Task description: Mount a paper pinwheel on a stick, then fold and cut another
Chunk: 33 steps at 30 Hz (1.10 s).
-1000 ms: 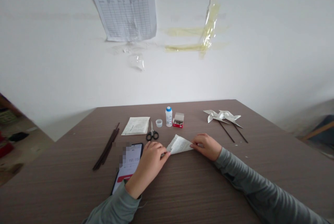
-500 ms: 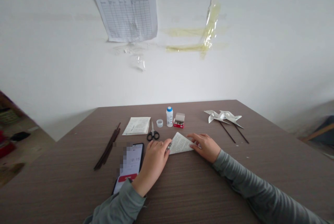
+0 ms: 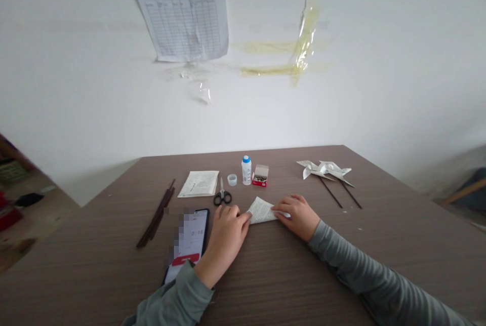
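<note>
A folded triangle of printed paper [image 3: 261, 210] lies on the table between my hands, its tip pointing away from me. My left hand [image 3: 229, 227] pinches its left corner between thumb and fingers. At the right corner, the closed fingers of my right hand [image 3: 296, 215] grip the paper. Just beyond my left hand are black-handled scissors [image 3: 222, 197]. A phone [image 3: 190, 240] showing a timer lies left of that hand, partly covered by the forearm.
Behind the hands stand a white bottle [image 3: 246, 170], a small clear cup [image 3: 232, 179] and a red box [image 3: 260, 176] of small metal pieces. Stacked paper [image 3: 199, 184] and dark sticks [image 3: 156, 217] lie left; two paper pinwheels [image 3: 328, 169] lie right.
The paper's tip sits slightly nearer to me and the triangle looks lower. My right fingers have come together on its right corner, and my left fingers have shifted a little.
</note>
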Each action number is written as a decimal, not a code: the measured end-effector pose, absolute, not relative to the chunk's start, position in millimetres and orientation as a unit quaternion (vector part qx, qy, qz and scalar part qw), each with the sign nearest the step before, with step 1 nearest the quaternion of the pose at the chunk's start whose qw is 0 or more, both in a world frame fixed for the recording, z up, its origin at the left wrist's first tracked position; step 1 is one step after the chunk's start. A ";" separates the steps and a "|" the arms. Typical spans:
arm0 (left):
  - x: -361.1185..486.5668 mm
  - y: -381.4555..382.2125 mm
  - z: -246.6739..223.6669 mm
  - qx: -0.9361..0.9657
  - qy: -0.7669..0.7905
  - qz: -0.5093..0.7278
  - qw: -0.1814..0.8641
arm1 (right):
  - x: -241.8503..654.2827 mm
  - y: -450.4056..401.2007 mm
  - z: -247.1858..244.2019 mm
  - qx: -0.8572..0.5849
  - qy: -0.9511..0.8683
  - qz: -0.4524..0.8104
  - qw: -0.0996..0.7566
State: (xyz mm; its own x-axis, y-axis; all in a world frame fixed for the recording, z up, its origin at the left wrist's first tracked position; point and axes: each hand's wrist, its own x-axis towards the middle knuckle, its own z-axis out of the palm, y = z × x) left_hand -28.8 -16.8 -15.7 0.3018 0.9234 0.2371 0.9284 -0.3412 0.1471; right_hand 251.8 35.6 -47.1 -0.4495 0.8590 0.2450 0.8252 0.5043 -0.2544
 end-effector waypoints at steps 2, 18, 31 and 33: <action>-27.6 -17.3 -13.5 -0.804 -0.578 -0.137 0.007 | 251.2 34.6 -47.0 -0.499 -0.848 0.048 0.171; -24.2 -13.5 -17.5 -0.800 -0.584 -0.140 0.002 | 249.9 34.8 -54.3 -0.514 -0.840 0.023 0.171; -20.4 -13.8 -15.6 -0.794 -0.597 -0.115 0.007 | 241.9 26.2 -37.5 -0.549 -0.821 0.057 0.144; -20.5 -13.7 -15.1 -0.795 -0.596 -0.113 0.015 | 241.3 25.1 -35.3 -0.553 -0.820 0.058 0.139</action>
